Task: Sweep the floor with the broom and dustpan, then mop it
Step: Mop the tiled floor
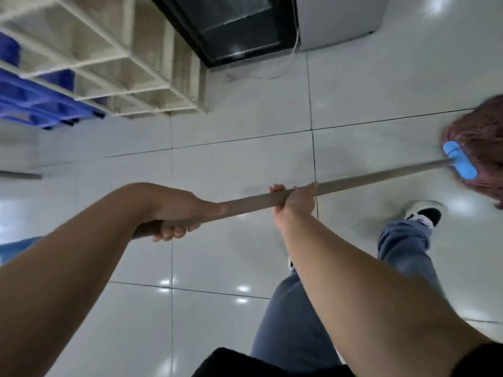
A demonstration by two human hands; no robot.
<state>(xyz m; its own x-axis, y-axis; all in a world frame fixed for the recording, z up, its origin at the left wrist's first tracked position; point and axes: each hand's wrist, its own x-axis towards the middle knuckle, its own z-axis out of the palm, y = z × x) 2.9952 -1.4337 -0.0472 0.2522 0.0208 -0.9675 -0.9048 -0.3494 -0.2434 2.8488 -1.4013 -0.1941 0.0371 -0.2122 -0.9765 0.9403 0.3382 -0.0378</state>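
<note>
Both hands hold the mop handle (353, 180), which runs low across the view from lower left to right. The left hand (177, 213) has its grip clenched near the handle's end, fingers curled under it. The right hand (295, 200) is grasping the handle further along, approx. at mid length. The mop head (479, 148), reddish strands w/ a blue clamp (460, 163), lies on the white tiled floor (231, 148) at the right edge, just beside the person's shoe (424, 213). A beige lattice crate (109, 58) and blue crates (40, 102) stand top left
</note>
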